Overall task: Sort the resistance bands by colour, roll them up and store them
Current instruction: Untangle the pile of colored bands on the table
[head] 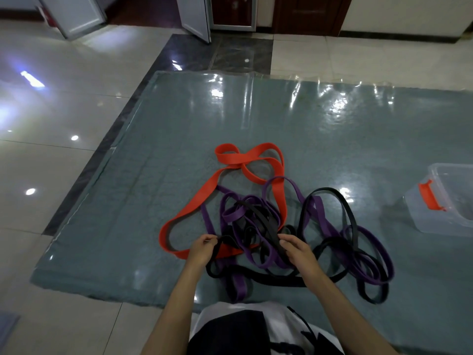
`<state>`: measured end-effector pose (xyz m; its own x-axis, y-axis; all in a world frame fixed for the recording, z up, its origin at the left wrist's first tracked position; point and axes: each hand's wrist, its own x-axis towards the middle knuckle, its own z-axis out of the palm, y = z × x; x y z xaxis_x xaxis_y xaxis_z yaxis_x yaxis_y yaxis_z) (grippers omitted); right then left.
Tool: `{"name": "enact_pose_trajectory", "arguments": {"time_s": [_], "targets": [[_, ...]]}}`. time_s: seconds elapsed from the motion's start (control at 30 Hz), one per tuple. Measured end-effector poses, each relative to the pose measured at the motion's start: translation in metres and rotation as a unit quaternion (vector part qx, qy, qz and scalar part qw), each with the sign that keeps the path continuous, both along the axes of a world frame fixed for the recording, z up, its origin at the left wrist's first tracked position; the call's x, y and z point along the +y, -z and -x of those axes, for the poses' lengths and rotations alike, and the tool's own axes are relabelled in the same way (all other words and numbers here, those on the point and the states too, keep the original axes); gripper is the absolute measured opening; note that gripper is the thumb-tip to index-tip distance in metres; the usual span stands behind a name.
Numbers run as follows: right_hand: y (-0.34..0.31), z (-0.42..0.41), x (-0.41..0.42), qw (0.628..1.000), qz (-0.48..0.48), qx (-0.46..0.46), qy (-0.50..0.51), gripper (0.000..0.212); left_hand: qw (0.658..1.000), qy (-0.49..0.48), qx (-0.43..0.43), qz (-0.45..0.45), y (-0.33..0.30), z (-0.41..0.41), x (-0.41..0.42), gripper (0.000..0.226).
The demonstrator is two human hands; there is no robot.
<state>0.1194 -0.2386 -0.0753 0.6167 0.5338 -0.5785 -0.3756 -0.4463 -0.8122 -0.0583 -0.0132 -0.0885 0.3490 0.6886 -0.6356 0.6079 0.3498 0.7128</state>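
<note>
While both bare arms reach forward over a teal mat covered in shiny plastic, the left hand pinches a black resistance band at the near edge of the tangle, and the right hand closes its fingers around another black strand. Purple bands and black ones knot together in the pile's middle and right, with the wide orange-red band looping out to the far left. Well apart on the mat's right sits a clear plastic storage box with an orange latch handle; the visible part of its inside looks empty.
</note>
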Motion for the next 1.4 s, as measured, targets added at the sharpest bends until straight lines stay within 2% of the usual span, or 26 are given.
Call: {"name": "enact_pose_trajectory", "arguments": {"time_s": [0.13,0.2,0.23,0.3,0.37,0.43,0.5,0.6,0.7,0.8,0.97,1.07,1.17,1.3,1.4], "targets": [[0.003,-0.001,0.0,1.0,0.003,-0.002,-0.001,0.022,0.997,0.001,0.015,0.082,-0.003,0.0,-0.006,0.021],[0.004,-0.001,0.0,1.0,0.005,-0.004,-0.003,0.022,0.996,0.031,0.029,0.077,-0.005,0.001,-0.01,0.017],[0.004,-0.002,0.0,1.0,0.005,-0.004,-0.002,0.021,0.997,0.049,0.038,0.04,-0.006,0.0,-0.012,0.016],[0.004,-0.002,0.0,1.0,0.004,-0.005,-0.001,0.018,0.985,0.115,0.075,-0.1,-0.005,-0.003,-0.011,0.031],[0.003,-0.002,0.0,1.0,0.005,-0.008,-0.004,0.017,0.947,0.168,0.135,-0.238,-0.012,-0.008,-0.005,0.047],[0.004,-0.001,0.0,1.0,0.009,-0.01,-0.009,0.017,0.911,0.188,0.193,-0.311,-0.018,-0.014,0.005,0.055],[0.006,-0.002,-0.002,1.0,0.013,-0.011,-0.013,0.017,0.92,0.191,0.218,-0.265,-0.021,-0.021,0.014,0.067],[0.007,-0.003,-0.003,1.0,0.017,-0.012,-0.014,0.018,0.952,0.187,0.183,-0.159,-0.02,-0.031,0.018,0.069],[0.008,-0.003,-0.002,1.0,0.02,-0.014,-0.009,0.018,0.961,0.135,0.191,-0.147,-0.02,-0.04,0.011,0.08],[0.007,-0.001,0.0,0.999,0.024,-0.017,-0.012,0.018,0.962,0.118,0.192,-0.156,-0.016,-0.048,0.001,0.065],[0.007,0.0,0.002,0.999,0.027,-0.016,-0.026,0.02,0.937,0.196,0.215,-0.192,-0.017,-0.055,-0.003,0.033],[0.009,0.0,0.002,0.999,0.03,-0.017,-0.024,0.018,0.94,0.23,0.195,-0.16,-0.017,-0.058,0.006,0.033],[0.01,-0.001,0.0,0.999,0.033,-0.012,-0.02,0.017,0.931,0.278,0.166,-0.168,-0.02,-0.059,0.01,0.033],[0.016,-0.003,-0.003,0.999,0.044,-0.009,-0.005,0.022,0.912,0.323,0.065,-0.243,-0.031,-0.055,0.01,0.019],[0.015,-0.002,-0.003,0.999,0.038,0.002,0.022,0.013,0.888,0.326,0.0,-0.324,-0.044,-0.053,0.021,0.028]]}}
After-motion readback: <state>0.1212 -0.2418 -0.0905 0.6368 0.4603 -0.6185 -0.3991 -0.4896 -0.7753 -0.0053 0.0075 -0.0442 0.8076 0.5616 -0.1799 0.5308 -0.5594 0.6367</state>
